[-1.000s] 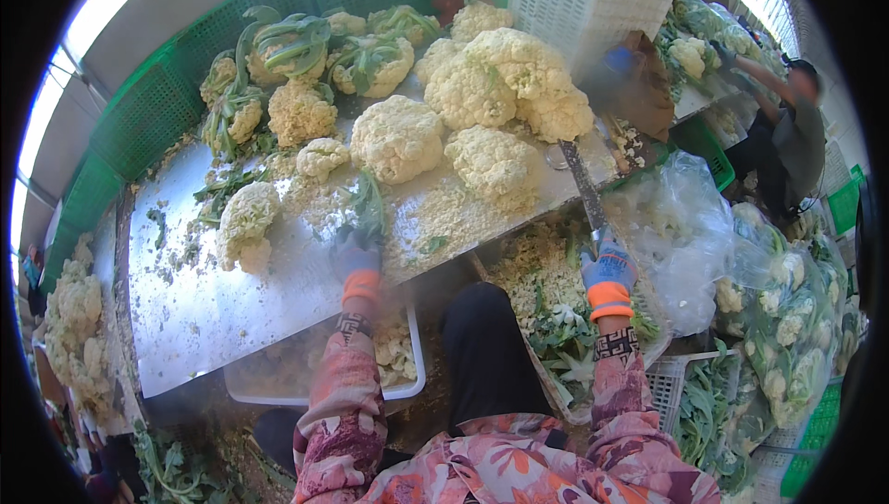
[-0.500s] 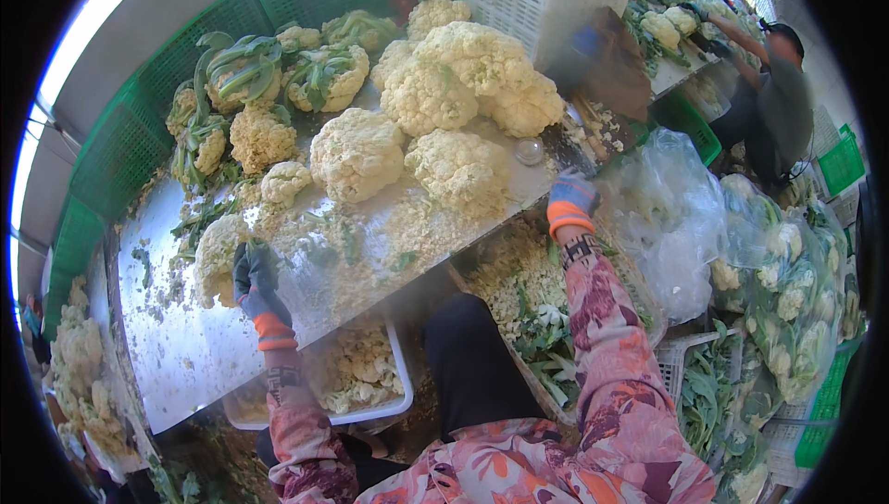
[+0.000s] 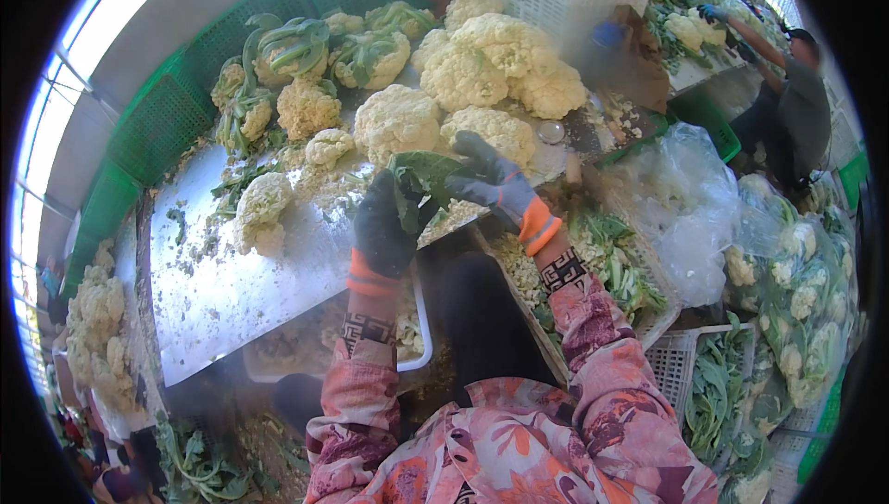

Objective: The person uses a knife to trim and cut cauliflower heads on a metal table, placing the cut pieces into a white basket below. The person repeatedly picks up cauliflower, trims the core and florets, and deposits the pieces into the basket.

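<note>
In front of me a green cauliflower leaf [image 3: 424, 176] is held up between my two gloved hands, over the near edge of the metal table [image 3: 218, 305]. The fingers of my left hand [image 3: 384, 226] are closed on its left side. My right hand [image 3: 498, 187] grips its right end between thumb and fingers. Whatever lies beneath the leaf between the palms is hidden. Just beyond the hands sit large trimmed cauliflower heads [image 3: 398, 122]. A smaller cauliflower piece [image 3: 263, 214] lies left of my left hand.
Leafy cauliflowers [image 3: 289, 48] stand at the back, against green crates [image 3: 157, 119]. Below the table edge are a white-rimmed tub [image 3: 424, 319] and a bin of trimmings [image 3: 639, 258]. Plastic bags [image 3: 681, 212] lie to the right. A co-worker [image 3: 796, 106] works at the far right.
Both hands have come together at the middle. My left hand has left the small cauliflower piece, my right has moved in from the right, and a leaf is now between them.
</note>
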A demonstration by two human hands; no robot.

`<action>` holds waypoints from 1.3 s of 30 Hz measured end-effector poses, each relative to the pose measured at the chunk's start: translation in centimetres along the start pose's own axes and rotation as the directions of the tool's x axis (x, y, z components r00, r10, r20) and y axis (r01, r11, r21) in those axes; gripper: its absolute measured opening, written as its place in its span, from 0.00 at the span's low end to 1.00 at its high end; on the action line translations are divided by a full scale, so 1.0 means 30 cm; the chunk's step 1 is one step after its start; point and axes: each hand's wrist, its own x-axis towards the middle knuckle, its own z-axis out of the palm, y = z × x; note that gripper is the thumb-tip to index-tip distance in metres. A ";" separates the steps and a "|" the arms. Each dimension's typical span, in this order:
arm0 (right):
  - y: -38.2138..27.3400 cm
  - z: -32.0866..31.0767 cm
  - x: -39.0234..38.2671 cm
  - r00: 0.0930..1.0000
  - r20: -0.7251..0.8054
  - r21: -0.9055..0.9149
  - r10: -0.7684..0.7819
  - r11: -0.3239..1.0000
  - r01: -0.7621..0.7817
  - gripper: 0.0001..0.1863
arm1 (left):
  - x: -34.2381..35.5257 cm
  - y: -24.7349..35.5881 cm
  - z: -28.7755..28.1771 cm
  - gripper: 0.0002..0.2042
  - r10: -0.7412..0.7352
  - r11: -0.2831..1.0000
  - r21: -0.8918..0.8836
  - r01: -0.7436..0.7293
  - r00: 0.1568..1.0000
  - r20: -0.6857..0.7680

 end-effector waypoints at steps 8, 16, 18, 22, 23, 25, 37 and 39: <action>-0.182 -0.150 -0.368 0.799 -0.121 -0.909 -0.588 0.390 0.150 0.16 | -0.205 -0.060 0.158 0.20 0.121 0.688 0.685 -0.239 0.969 0.216; -0.434 -0.907 -1.713 0.292 -0.612 -0.079 -0.735 -0.310 -0.947 0.11 | -0.437 0.005 -0.321 0.18 0.348 0.703 0.710 -0.033 0.887 -0.303; -0.301 -0.832 -1.781 0.177 -0.709 0.129 -0.683 -0.372 -0.919 0.16 | -0.489 0.014 -0.397 0.20 0.420 0.601 0.799 0.018 0.843 -0.336; -0.111 -0.730 -1.427 0.528 -0.697 -0.401 -0.485 -0.347 -0.848 0.34 | -0.502 0.017 -0.537 0.30 0.643 0.163 0.986 0.017 0.756 -0.119; -0.057 -0.644 -1.238 0.674 -0.595 -0.638 -0.438 -0.254 -0.727 0.34 | -0.499 0.037 -0.560 0.34 0.676 0.115 0.993 -0.037 0.735 -0.051; 0.058 -0.467 -0.878 0.790 -0.494 -0.821 -0.363 -0.106 -0.561 0.35 | -0.477 0.062 -0.502 0.36 0.730 -0.081 0.995 0.054 0.683 0.022; 0.392 0.042 0.072 0.859 0.008 -0.972 -0.512 -0.206 -0.114 0.46 | -0.069 -0.087 -0.436 0.55 0.550 -0.663 0.546 0.512 0.828 -0.108; 0.375 -0.106 0.078 0.823 -0.240 -0.890 -0.515 -0.222 -0.399 0.57 | -0.030 -0.099 -0.418 0.54 0.533 -0.663 0.545 0.512 0.835 -0.135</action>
